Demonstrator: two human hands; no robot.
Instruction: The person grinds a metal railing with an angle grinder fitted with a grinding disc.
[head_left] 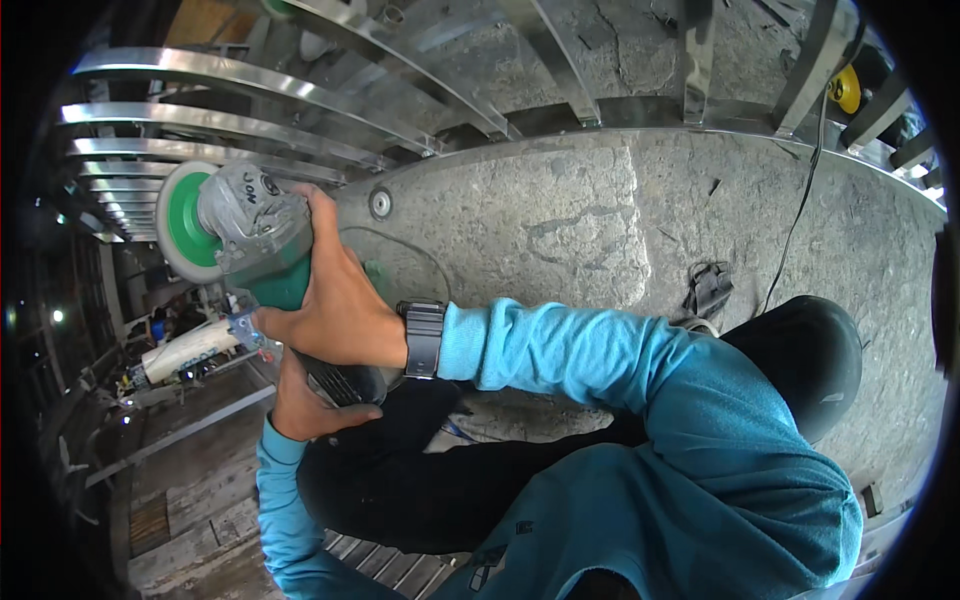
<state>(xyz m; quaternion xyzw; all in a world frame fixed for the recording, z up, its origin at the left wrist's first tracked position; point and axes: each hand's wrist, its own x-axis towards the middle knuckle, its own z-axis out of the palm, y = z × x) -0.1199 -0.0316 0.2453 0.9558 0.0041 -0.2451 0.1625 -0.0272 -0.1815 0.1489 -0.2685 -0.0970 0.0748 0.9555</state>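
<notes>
An angle grinder (283,285) with a green body, a taped grey head and a green-and-white disc (192,222) is held up at the left. My right hand (345,305), with a dark watch on the wrist, is wrapped round its body just behind the head. Lower down, my left hand (308,403) is closed round the dark rear end of the grinder. The disc faces left, in front of the shiny metal bars of a frame (240,122); whether it touches them I cannot tell.
A small round disc (380,203) lies on the concrete floor (500,220) beyond my right hand. Cables run over the floor, one (790,225) at the right near a crumpled dark cloth (710,288). A yellow object (845,88) shows behind the bars, far right. Wooden boards (190,500) lie lower left.
</notes>
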